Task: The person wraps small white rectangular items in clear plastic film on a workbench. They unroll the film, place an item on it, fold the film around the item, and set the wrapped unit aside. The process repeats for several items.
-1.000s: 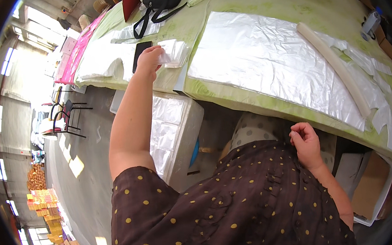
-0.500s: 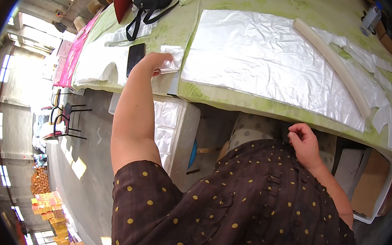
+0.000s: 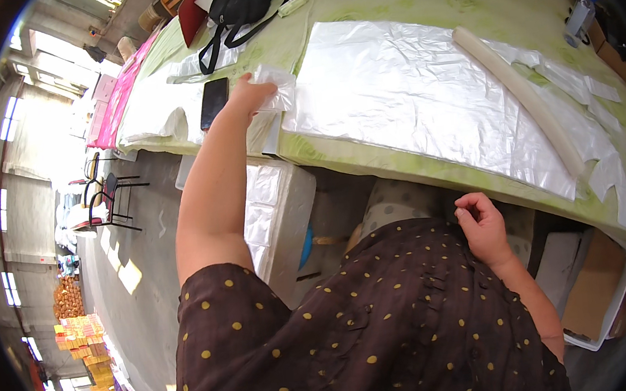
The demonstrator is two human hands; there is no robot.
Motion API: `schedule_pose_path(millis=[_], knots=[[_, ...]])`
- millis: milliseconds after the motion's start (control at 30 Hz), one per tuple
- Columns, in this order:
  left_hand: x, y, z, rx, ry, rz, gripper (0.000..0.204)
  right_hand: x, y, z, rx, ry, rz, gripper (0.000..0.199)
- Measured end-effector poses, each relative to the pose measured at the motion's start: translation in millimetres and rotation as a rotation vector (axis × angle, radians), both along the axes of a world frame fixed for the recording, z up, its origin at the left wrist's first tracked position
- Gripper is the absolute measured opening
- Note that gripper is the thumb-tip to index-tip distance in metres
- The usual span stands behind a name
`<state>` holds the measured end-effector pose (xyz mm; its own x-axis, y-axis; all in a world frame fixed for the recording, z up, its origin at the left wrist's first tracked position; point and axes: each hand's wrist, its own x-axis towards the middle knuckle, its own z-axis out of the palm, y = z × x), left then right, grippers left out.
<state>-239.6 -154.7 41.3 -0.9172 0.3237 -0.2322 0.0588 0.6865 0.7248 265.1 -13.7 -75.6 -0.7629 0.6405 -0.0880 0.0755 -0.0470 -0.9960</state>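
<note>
At the table's near edge, left of centre, my left hand (image 3: 249,96) is closed on a folded clear plastic bag (image 3: 279,92). The bag tilts up a little from the cloth, and part of my grip on it is hidden. A black phone (image 3: 214,103) lies just left of that hand. To the right, a wide stack of thin plastic sheets (image 3: 384,75) is spread flat, with a long pale tube (image 3: 518,96) lying across its right part. My right hand (image 3: 484,228) rests by my lap below the table edge, its fingers curled in with nothing visible in them.
A black bag with straps (image 3: 238,7) lies at the back left. Under the table edge stands a white foam box (image 3: 273,207) with folded plastic packets. A bin with cardboard (image 3: 593,289) is at lower right. A plastic bottle (image 3: 581,17) stands far right.
My left hand has turned, and the folded plastic bag has tilted up from the table with it. My right hand stays curled by my lap. The whole view has shifted slightly.
</note>
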Motion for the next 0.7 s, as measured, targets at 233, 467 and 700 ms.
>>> schedule_pose_path(millis=[233,467,700], knots=[[119,15,-6,0.827,-0.039,-0.395,0.070,-25,13,55,0.428,0.124,-0.030,0.026],[199,33,-62,0.991,-0.125,-0.546,0.070,-101,20,94,0.815,0.043,0.065,0.085],[217,30,-71,0.594,0.190,-0.766,0.085,-138,2,56,0.897,-0.090,0.104,0.094]])
